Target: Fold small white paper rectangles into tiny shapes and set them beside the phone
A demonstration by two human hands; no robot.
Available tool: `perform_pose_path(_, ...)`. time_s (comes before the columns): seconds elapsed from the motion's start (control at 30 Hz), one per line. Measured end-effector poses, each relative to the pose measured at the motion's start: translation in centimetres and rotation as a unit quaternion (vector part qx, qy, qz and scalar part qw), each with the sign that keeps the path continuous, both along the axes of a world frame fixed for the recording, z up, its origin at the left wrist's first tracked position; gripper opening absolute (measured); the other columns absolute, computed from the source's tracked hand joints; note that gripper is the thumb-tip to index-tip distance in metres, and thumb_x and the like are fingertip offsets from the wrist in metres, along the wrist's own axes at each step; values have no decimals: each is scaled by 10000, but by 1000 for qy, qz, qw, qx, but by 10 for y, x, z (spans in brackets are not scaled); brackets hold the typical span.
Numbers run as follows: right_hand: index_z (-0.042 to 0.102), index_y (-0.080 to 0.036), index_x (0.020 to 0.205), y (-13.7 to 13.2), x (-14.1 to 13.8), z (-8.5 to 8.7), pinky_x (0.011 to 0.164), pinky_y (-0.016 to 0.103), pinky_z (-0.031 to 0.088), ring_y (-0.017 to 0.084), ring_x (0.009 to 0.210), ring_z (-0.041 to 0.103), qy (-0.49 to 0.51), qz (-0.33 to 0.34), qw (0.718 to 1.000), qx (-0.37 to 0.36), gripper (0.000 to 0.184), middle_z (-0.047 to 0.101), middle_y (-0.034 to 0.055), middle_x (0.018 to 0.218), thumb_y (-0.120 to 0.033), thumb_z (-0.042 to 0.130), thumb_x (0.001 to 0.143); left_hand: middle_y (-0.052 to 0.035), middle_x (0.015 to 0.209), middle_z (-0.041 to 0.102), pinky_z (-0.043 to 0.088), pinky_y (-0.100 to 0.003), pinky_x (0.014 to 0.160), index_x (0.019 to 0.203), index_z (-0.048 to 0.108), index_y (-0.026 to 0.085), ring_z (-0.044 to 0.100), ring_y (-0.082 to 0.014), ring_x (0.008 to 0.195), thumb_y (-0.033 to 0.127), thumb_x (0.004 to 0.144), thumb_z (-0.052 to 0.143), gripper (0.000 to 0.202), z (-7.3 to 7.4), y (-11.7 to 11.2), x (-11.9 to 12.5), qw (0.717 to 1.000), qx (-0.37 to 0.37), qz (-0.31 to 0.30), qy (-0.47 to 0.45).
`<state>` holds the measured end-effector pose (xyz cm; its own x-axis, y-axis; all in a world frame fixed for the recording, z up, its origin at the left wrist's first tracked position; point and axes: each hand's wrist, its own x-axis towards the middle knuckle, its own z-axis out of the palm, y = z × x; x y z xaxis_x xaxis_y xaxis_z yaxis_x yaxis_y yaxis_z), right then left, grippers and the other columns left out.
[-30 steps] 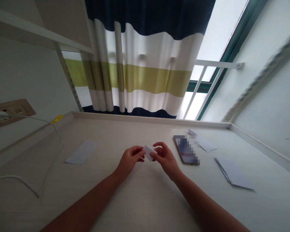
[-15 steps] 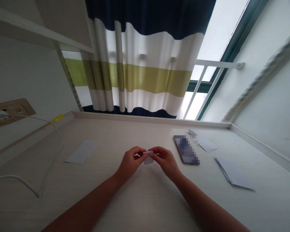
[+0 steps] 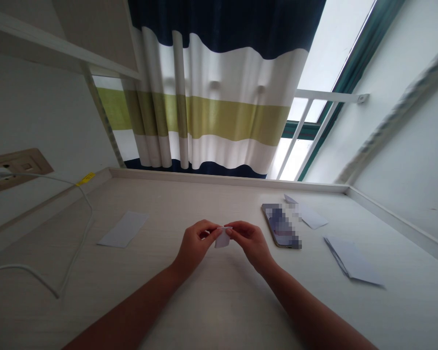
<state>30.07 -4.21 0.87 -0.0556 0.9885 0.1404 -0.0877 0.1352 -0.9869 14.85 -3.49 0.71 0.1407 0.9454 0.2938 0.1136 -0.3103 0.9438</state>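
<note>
One small piece of white paper (image 3: 222, 241) is held upright by its top edge, over the middle of the one pale desk (image 3: 211, 306). Its left side is pinched between the thumb and fingers of the left hand (image 3: 197, 243), and its right side is pinched in the same way by the right hand (image 3: 251, 243). Both thumbs are laid on the near face. Whether the lower edge touches the desk cannot be told, nor can the layers be counted.

To the left, one white sheet (image 3: 123, 229) is laid flat, well apart from the left hand. To the right, one phone (image 3: 279, 228) is seen near the right hand, its screen partly covered by blurred squares. Just beyond it, one loose sheet (image 3: 314, 218) and one small raised flap of paper (image 3: 291, 199) are seen; whether they are joined cannot be told. Farther right, one thin stack of papers (image 3: 357, 262) is set down, its sheets too blurred to be counted. At the far left, one white cable (image 3: 92, 210) is plugged into one socket plate (image 3: 32, 163).
</note>
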Motion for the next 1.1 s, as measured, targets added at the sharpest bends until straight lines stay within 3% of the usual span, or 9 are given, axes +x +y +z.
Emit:
perform_pose_path(0.47,684,-182,721,-1,-1,2,656,277,448,144,667,587,18,0,1000,-12,159,671,15,696,-291,705,607,-34,720,624,457,-224,595,730,662,157,574,-142,684,285,738,578,154,-1,0,-1,998,49,5,37)
perform_pose_path(1.1,643,-156,588,2,1,7,564,248,401,97,541,507,31,19,999,-34,137,592,-21,531,-274,714,590,-26,662,631,437,-222,586,668,643,147,565,-134,635,247,725,576,134,8,-1,-2,996,41,28,74)
